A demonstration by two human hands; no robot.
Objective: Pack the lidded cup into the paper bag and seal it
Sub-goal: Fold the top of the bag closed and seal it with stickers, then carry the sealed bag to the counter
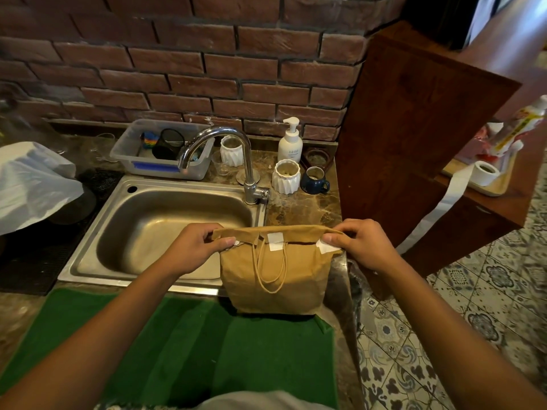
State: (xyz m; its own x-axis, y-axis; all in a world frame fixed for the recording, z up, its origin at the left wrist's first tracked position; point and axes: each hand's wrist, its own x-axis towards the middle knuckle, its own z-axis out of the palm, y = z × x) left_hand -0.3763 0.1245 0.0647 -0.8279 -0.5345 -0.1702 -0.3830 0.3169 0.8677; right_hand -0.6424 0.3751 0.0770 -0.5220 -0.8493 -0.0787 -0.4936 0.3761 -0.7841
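Note:
A brown paper bag point(276, 279) stands upright at the far edge of a green mat point(183, 344), beside the sink. Its top is folded over toward me, and its twisted paper handles hang down the front. Three white stickers sit along the fold: one in the middle point(275, 241), one at each corner. My left hand point(196, 247) pinches the fold's left corner, thumb on that sticker. At the right corner my right hand point(359, 244) does the same with its sticker point(327, 247). The lidded cup is not visible.
A steel sink point(165, 229) with a chrome tap point(236, 161) lies behind the bag. Ribbed white cups point(285, 176), a blue mug point(315, 180), a soap pump bottle point(290, 142) and a plastic tub point(159, 149) stand along the brick wall. A sticker roll point(485, 172) sits on the wooden counter right.

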